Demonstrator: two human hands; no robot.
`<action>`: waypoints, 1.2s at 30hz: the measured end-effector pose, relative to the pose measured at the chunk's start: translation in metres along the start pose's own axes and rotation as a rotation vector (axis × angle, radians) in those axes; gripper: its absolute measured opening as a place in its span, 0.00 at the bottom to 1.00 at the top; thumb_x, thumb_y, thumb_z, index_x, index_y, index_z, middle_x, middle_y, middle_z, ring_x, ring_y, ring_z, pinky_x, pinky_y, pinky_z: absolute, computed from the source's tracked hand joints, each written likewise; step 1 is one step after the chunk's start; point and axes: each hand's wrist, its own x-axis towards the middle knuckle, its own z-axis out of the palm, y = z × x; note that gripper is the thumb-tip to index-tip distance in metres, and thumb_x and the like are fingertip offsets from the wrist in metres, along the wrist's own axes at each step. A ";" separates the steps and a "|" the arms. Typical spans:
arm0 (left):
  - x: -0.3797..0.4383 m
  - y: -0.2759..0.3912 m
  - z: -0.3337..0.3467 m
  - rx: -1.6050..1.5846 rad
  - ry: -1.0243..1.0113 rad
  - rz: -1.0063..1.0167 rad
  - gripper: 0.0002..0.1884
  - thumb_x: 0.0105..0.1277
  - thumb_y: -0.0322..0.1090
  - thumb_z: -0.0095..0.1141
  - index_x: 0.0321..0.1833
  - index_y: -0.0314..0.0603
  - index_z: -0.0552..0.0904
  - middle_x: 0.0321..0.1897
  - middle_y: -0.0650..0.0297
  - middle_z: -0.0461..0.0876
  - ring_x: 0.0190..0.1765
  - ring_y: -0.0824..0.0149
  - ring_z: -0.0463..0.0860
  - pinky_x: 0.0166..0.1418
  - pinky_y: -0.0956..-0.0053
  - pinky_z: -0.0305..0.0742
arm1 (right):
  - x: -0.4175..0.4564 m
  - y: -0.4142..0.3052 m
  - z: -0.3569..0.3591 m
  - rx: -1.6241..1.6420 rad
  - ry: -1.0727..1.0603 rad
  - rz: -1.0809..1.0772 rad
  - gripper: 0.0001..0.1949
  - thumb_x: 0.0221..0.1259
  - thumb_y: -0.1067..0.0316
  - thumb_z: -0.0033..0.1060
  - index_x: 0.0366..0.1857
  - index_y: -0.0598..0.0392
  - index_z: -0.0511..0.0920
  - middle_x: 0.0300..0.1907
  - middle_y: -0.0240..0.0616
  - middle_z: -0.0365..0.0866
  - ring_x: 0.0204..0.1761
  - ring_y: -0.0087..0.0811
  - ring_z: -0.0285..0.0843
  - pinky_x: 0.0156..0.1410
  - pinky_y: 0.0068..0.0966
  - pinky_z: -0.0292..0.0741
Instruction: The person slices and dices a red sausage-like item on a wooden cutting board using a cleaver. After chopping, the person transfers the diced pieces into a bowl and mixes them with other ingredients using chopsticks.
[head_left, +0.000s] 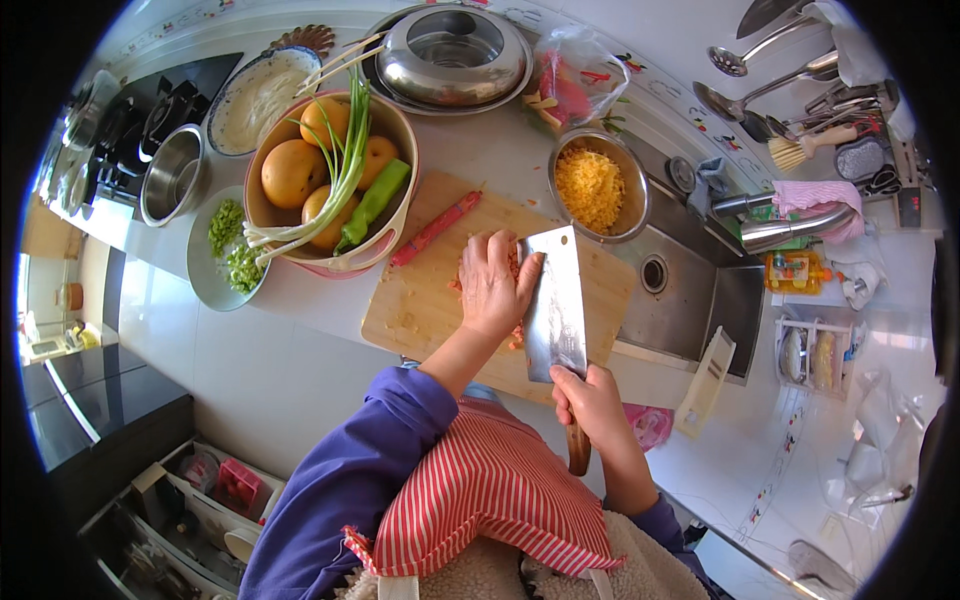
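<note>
My right hand (596, 405) grips the wooden handle of a broad Chinese cleaver (556, 307). Its steel blade stands over the right half of a bamboo cutting board (412, 315). My left hand (491, 285) is cupped over finely chopped orange-pink pieces (517, 334), with its thumb against the blade's near side. Most of the pieces are hidden under that palm. Above and left of this hand, a sausage in a red wrapper (436, 228) lies across the board's edge. A steel bowl of shredded orange food (594, 189) sits beyond the board, at the sink's edge.
Left stands a bowl (405, 217) with round brown-yellow fruits, scallions and a green pepper (375, 202). Near it are a plate of chopped greens (199, 274), a steel bowl (172, 176) and a dough bowl (225, 124) with chopsticks. A sink (675, 315) and slicer (705, 382) are right.
</note>
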 end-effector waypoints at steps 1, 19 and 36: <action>0.000 -0.004 0.004 0.000 -0.008 -0.012 0.16 0.69 0.41 0.56 0.54 0.41 0.74 0.43 0.51 0.74 0.50 0.46 0.74 0.53 0.55 0.70 | -0.004 -0.001 0.003 0.002 0.014 -0.005 0.15 0.69 0.61 0.55 0.22 0.54 0.71 0.18 0.29 0.71 0.16 0.21 0.68 0.23 0.21 0.64; 0.010 0.048 -0.049 -0.053 -0.287 0.310 0.18 0.58 0.39 0.65 0.50 0.45 0.80 0.56 0.51 0.72 0.60 0.47 0.70 0.62 0.52 0.63 | -0.042 -0.009 0.006 -1.280 0.572 -0.648 0.20 0.53 0.71 0.61 0.53 0.48 0.83 0.29 0.36 0.71 0.29 0.36 0.77 0.31 0.33 0.75; 0.021 0.008 -0.002 0.149 -0.340 0.393 0.08 0.60 0.40 0.58 0.35 0.46 0.85 0.56 0.58 0.76 0.60 0.53 0.72 0.67 0.48 0.61 | -0.060 -0.003 0.004 -1.374 0.669 -0.718 0.17 0.51 0.70 0.59 0.47 0.45 0.86 0.28 0.30 0.70 0.30 0.32 0.73 0.35 0.31 0.68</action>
